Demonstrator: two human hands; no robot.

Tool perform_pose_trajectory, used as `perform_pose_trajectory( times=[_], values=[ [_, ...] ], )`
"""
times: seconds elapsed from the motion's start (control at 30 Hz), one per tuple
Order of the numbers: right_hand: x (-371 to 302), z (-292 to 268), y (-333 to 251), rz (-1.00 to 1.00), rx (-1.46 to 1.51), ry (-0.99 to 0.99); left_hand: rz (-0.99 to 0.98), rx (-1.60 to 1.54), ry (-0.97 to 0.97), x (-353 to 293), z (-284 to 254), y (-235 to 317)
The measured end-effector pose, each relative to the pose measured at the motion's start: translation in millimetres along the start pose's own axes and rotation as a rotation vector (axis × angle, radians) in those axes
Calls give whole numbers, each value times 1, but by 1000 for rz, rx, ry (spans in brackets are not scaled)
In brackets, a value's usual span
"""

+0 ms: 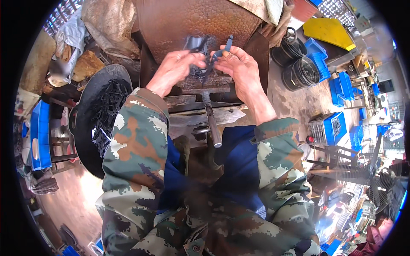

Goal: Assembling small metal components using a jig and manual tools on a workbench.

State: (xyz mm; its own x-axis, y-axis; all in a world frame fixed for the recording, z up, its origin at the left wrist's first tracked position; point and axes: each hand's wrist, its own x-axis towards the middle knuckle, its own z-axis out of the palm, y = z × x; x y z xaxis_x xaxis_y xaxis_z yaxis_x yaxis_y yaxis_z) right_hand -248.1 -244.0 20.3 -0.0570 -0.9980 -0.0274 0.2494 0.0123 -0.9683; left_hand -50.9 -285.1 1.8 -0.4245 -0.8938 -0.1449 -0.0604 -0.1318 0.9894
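Note:
Over a worn metal work surface, my right hand is closed around a thin dark metal piece, whose narrow end sticks up past the fingers. My left hand is just across from it, with fingers curled and smeared by motion; whether it holds anything is unclear. Blurred dark metal shows behind the left fingertips. Below both hands, a rod-like metal handle points toward me from the work surface's near edge.
To the left stands a large black basin with many thin dark pieces in it. A brown, cracked metal cover rises behind my hands. Black buckets and blue bins stand on the right; another blue bin is far left.

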Motion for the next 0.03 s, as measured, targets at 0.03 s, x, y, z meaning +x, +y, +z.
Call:
perform_pose_trajectory(
  times=[0.03],
  values=[
    [0,-1,0,1,-2,1,45,111,87,3,-6,-1]
  ],
)
